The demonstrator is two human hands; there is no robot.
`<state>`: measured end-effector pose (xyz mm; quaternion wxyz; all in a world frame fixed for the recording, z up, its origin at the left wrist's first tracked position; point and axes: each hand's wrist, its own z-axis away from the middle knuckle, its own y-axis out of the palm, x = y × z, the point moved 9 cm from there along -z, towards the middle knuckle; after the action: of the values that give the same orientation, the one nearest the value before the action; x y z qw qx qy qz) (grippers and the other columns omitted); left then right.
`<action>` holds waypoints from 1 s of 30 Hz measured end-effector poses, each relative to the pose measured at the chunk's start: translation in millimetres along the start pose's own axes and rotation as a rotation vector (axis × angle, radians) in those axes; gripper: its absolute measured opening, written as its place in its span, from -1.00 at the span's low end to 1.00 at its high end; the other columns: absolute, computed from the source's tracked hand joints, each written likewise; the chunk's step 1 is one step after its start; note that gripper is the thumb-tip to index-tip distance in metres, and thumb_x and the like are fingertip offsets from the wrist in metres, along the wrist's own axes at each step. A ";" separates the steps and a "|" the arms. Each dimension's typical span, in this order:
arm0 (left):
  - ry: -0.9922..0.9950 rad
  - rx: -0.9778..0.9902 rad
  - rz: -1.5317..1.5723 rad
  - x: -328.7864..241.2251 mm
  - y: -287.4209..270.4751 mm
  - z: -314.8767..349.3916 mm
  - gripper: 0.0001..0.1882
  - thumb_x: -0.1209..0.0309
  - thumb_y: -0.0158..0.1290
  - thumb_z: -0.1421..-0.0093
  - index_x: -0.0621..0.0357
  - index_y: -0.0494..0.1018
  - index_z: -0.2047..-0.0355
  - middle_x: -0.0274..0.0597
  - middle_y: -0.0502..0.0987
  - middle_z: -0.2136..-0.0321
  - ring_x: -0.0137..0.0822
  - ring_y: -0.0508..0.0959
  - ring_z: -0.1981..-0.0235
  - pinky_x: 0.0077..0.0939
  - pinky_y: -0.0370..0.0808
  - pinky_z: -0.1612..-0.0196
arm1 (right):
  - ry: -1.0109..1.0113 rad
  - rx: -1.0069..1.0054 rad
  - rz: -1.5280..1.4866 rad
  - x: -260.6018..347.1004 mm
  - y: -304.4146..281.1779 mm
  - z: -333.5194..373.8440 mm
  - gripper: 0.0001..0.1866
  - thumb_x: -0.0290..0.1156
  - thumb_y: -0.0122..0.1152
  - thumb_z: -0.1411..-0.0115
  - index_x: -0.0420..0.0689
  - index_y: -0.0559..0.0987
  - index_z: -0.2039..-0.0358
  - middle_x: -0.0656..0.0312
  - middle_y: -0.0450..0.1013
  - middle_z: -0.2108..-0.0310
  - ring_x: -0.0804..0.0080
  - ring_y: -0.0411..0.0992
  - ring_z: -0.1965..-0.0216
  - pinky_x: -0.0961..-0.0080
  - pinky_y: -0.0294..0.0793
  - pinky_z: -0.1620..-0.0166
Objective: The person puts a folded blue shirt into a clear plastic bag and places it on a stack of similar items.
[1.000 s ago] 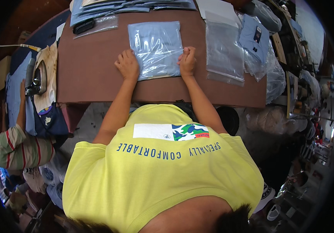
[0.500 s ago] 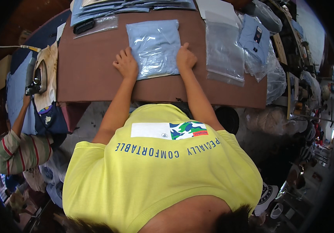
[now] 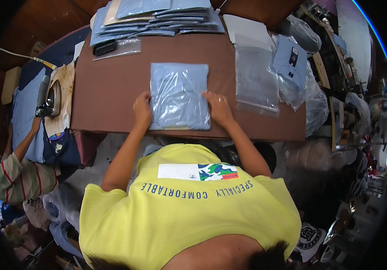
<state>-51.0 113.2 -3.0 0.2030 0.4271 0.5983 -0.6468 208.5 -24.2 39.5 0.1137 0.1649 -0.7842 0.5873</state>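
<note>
A folded light blue garment in a clear plastic bag [image 3: 179, 96] lies on the brown table, close to its front edge. My left hand [image 3: 142, 110] is closed at the bag's left side, fingers curled against the edge. At the right side, my right hand [image 3: 220, 109] has its fingertips on the bag's edge, with a ring on one finger. The thumbs' exact hold is partly hidden. The film looks wrinkled and shiny across the front.
A stack of bagged blue garments [image 3: 157, 20] stands at the table's far side, beside a black object [image 3: 104, 48] on a clear bag. Clear empty bags [image 3: 256, 76] and another blue garment [image 3: 290, 60] lie right. At left, another person's hand [image 3: 36, 123] holds an iron [image 3: 49, 103].
The bagged garment has come closer to the table's front edge, and both my hands have moved with it along its sides. The view has tilted a little.
</note>
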 end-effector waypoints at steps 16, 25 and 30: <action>0.702 0.432 -0.362 -55.2 -18.6 106.4 -0.51 0.60 0.09 0.15 0.13 0.41 0.11 -0.14 0.30 -0.10 -0.14 0.33 -0.09 -0.28 0.36 -0.05 | -0.203 0.361 -0.111 58.0 2.6 63.6 -0.14 -0.16 0.35 0.21 -0.05 0.24 -0.15 0.24 -0.08 -0.32 0.18 -0.18 -0.33 0.14 -0.18 -0.29; 0.644 0.047 -0.109 -100.2 -94.6 60.4 -0.66 0.60 0.12 0.14 0.14 0.45 0.26 -0.15 0.54 0.29 -0.15 0.50 0.17 -0.13 0.31 -0.04 | -0.215 -0.095 -0.199 69.4 -44.7 19.7 -0.78 -0.24 0.18 -0.05 -0.12 0.50 0.41 0.25 0.28 -0.14 0.14 0.14 -0.19 0.05 -0.15 -0.26; 0.647 -0.480 -0.105 -200.9 -140.0 21.2 -0.74 0.24 0.16 -0.08 0.13 0.48 0.30 -0.16 0.54 0.48 -0.14 0.48 0.50 -0.41 0.43 0.36 | 0.197 -0.500 -0.346 33.0 -119.2 -23.8 -0.70 -0.24 0.05 -0.23 -0.19 0.40 0.53 0.05 0.43 0.51 0.20 0.42 0.47 0.32 0.35 0.28</action>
<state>-54.9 71.4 239.3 0.0651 0.5179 0.7863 -0.3305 224.6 -36.1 163.9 0.3243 0.2051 -0.8497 0.3616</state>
